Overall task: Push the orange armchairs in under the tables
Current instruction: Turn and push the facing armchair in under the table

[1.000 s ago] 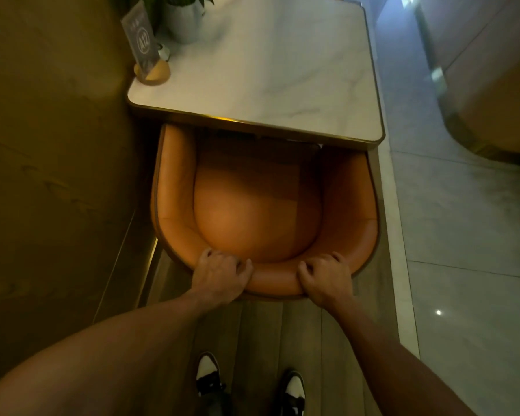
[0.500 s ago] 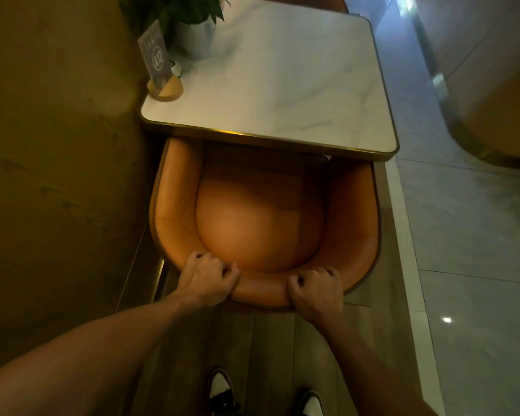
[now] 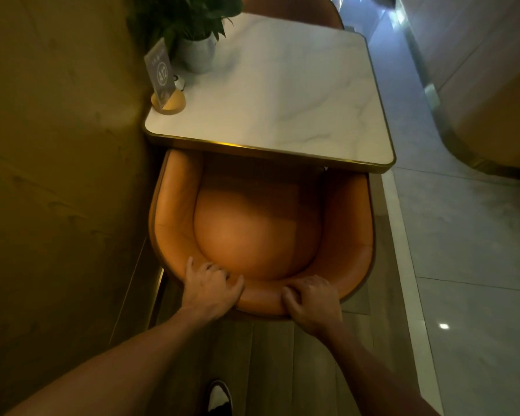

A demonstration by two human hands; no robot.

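An orange armchair [image 3: 258, 229] stands in front of me, its front part tucked under a white marble table [image 3: 282, 94] with a gold rim. My left hand [image 3: 209, 288] grips the top of the backrest left of centre. My right hand [image 3: 311, 301] grips the same padded rim right of centre. The front of the seat is hidden beneath the tabletop. A second orange armchair [image 3: 294, 7] shows at the table's far side.
A potted plant [image 3: 192, 34] and an A12 sign [image 3: 162, 82] on a round base stand at the table's far left corner. A wall [image 3: 57, 175] runs close along the left. A tiled aisle [image 3: 463, 235] lies to the right. My shoe [image 3: 219, 397] is on the wooden floor.
Both hands keep their hold on the backrest. The view has tilted up, showing more of the table's far end and the plant. The chair sits about as deep under the table.
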